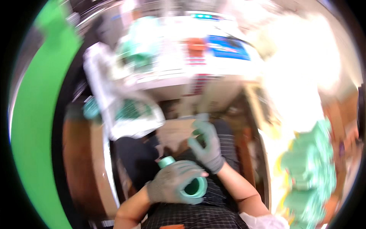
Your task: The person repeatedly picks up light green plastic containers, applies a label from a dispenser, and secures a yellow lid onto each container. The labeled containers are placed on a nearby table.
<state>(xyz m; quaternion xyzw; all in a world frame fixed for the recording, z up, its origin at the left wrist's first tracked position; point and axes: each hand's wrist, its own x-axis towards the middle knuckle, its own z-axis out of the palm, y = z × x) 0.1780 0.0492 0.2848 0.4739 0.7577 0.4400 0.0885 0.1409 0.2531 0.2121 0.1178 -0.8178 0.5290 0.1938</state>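
Note:
Both of my hands wear grey gloves with mint-green fingers. My left hand (173, 181) is closed around a hollow mint-green plastic part (202, 187), held over my lap. Its wide round opening faces toward me at the right, and a narrower mint end sticks out past the hand at the upper left. My right hand (209, 147) is a little farther away and to the right. Its thumb and fingers are spread apart in a curve, and nothing shows between them. Motion blurs its fingertips.
A white bag (133, 124) with small green pieces hangs at the left beside a brown box (84, 164). Ahead stands a white table (167, 70) with green parts, an orange container (196, 45) and a blue packet (230, 47). Stacked mint-green parts (309, 164) are at the right.

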